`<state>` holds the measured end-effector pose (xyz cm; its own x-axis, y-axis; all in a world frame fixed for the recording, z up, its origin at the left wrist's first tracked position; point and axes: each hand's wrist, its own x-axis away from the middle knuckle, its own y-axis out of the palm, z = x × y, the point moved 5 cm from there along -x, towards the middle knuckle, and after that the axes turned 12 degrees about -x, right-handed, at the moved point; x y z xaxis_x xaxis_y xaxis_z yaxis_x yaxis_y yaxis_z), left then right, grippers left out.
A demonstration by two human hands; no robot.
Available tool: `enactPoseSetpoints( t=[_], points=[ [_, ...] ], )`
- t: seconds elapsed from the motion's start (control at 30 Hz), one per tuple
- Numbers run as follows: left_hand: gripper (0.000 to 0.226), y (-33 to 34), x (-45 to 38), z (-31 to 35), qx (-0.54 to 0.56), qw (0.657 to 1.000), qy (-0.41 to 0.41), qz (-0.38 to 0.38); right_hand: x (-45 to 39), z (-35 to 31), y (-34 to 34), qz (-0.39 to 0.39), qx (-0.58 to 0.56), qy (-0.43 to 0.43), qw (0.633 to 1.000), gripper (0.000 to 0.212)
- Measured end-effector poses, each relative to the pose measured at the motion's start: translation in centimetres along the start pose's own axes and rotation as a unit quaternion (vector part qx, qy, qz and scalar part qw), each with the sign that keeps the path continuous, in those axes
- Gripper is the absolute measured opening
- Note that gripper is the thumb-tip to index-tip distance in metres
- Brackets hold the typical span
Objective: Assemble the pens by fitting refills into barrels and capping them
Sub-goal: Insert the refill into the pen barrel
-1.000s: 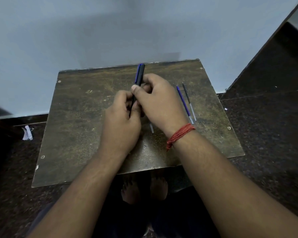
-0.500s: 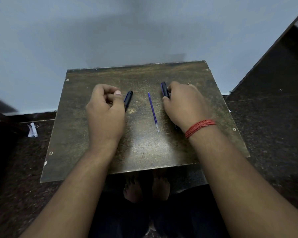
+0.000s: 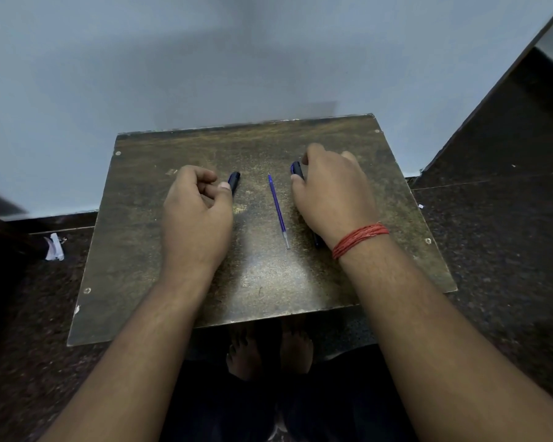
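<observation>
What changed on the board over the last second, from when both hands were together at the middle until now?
The hands separated: the left hand carried one dark pen piece to the left, the right hand took the other dark blue pen piece right. A thin blue refill now lies bare between them on the worn brown board. In the last half second, nothing visibly moved.

Worn brown board (image 3: 179,282) on dark speckled floor (image 3: 492,250), white paper scrap (image 3: 54,247) at left.
</observation>
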<state>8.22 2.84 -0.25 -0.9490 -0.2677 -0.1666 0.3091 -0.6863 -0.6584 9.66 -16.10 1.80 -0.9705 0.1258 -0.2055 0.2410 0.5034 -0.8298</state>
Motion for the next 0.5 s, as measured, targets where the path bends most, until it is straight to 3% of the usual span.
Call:
enactPoseSetpoints(
  t=[0.27, 0.5],
  points=[
    [0.031, 1.0, 0.6, 0.1, -0.253, 0.963, 0.029, -0.088, 0.1, -0.9, -0.5, 0.022, -0.057, -0.022, 0.998, 0.024],
    [0.016, 1.1, 0.6, -0.3, -0.266, 0.96, 0.029, -0.08, 0.3, -1.3, -0.4, 0.019, -0.071, -0.043, 0.996, 0.022]
  ],
)
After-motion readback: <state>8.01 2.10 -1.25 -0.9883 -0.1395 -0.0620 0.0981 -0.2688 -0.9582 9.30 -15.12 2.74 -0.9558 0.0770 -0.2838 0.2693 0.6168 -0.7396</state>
